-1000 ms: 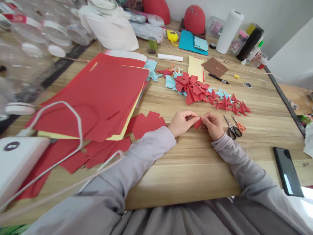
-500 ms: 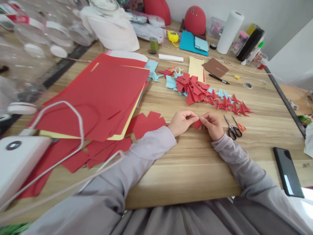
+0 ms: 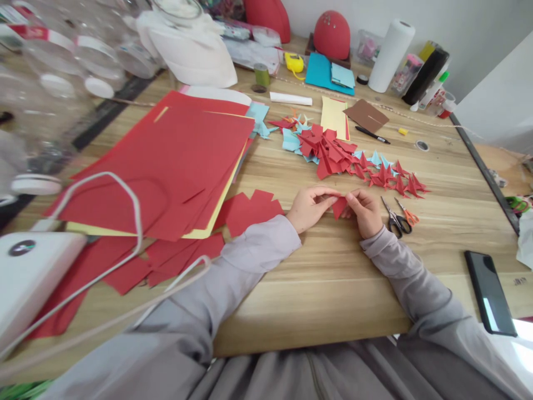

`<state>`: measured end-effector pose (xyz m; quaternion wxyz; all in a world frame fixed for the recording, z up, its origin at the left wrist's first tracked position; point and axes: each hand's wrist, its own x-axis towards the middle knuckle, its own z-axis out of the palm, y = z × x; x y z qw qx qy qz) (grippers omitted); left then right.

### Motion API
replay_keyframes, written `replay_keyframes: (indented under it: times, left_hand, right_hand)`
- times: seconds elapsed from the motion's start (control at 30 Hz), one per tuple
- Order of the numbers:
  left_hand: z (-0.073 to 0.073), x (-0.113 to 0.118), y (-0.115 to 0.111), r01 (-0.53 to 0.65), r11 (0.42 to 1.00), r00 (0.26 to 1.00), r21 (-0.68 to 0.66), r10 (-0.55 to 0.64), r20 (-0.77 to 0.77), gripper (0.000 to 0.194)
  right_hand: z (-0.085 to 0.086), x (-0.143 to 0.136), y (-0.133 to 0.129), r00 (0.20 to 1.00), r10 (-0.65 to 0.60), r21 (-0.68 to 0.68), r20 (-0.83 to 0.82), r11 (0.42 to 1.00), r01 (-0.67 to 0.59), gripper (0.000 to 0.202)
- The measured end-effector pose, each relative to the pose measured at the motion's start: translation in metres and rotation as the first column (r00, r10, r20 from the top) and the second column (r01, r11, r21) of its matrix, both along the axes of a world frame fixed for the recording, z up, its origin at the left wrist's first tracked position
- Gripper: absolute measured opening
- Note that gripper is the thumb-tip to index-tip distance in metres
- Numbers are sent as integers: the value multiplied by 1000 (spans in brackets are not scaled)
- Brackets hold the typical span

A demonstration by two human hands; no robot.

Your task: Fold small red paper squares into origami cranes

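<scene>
Between my hands is a small folded piece of red paper [image 3: 339, 207], its lower tip pointing toward me. My left hand [image 3: 310, 208] pinches its left side between thumb and fingers. On the other side my right hand [image 3: 364, 211] grips the same paper, thumb on top. Just beyond lies a heap of red folded papers [image 3: 327, 150], with several red paper cranes [image 3: 385, 175] to its right and some light blue ones among them. Black-handled scissors [image 3: 397, 222] and orange-handled scissors [image 3: 409, 214] rest right of my right hand.
Large red sheets [image 3: 179, 161] are stacked at left, with cut red pieces [image 3: 254, 211] beside them. A white power bank [image 3: 41, 278] with a cable sits at front left. A phone [image 3: 490, 291] lies at right. Plastic bottles [image 3: 95, 55] crowd the far left.
My fingers have shifted slightly apart along the red paper, and more of its pointed shape shows between them. The things on the table have stayed in place.
</scene>
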<state>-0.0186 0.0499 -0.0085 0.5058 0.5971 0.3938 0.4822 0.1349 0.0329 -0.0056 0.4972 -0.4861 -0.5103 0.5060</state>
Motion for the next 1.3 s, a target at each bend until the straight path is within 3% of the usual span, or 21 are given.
replay_keyframes:
  times: [0.2, 0.37, 0.53, 0.63, 0.73, 0.83, 1.0, 1.3]
  left_hand:
    - [-2, 2, 2, -44, 995, 997, -93, 50, 66, 20]
    - [-9, 2, 6, -110, 993, 989, -32, 112, 98, 14]
    - [-6, 0, 4, -31, 989, 999, 143, 35, -30, 5]
    - [-3, 1, 1, 17, 990, 1000, 141, -18, 7, 13]
    - [-5, 2, 0, -4, 996, 1000, 86, 1, 31, 19]
    - [-7, 3, 1, -51, 999, 998, 9, 51, 48, 19]
    - [-7, 2, 4, -73, 993, 985, -93, 87, 146, 19]
    - [-4, 2, 3, -43, 996, 984, -78, 56, 171, 18]
  right_hand:
    - [1, -3, -2, 996, 92, -12, -17, 996, -92, 35]
    - [0, -3, -2, 998, 60, 3, -5, 998, -60, 33]
    - [-3, -2, -1, 992, 122, 27, 28, 992, -123, 28]
    - [-4, -2, -2, 987, 158, 51, 15, 986, -159, 27]
    - [-4, -2, -3, 985, 170, 63, 11, 983, -170, 28]
    - [-2, -2, -3, 991, 132, 61, 13, 989, -132, 28]
    - [-1, -1, 0, 997, -70, 37, -38, 997, 72, 36]
    - [-6, 1, 1, 998, -58, 82, 17, 995, 56, 26]
